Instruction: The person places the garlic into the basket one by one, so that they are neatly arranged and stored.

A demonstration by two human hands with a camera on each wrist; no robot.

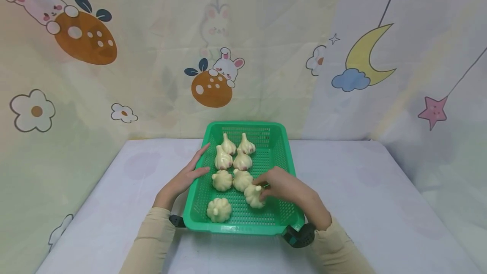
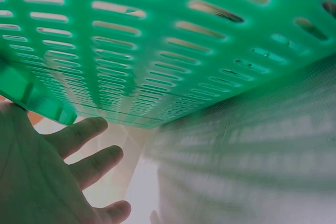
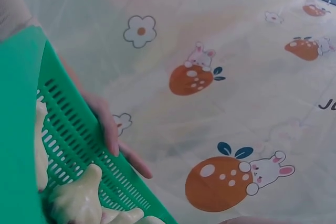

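Note:
A green plastic basket with slotted walls holds several pale garlic bulbs. My left hand rests against its left rim, the thumb reaching over the edge. In the left wrist view, the fingers are straight and spread beside the basket's outer wall. Inside the basket, my right hand pinches a garlic bulb that touches its neighbour. A separate bulb sits at the near left corner. Other bulbs stand in pairs toward the back, among them one at the far right.
The basket stands on a table under a pale cloth. Behind it hangs a curtain printed with rabbits, flowers and a moon. A black wrist mount is beside the basket's near right corner.

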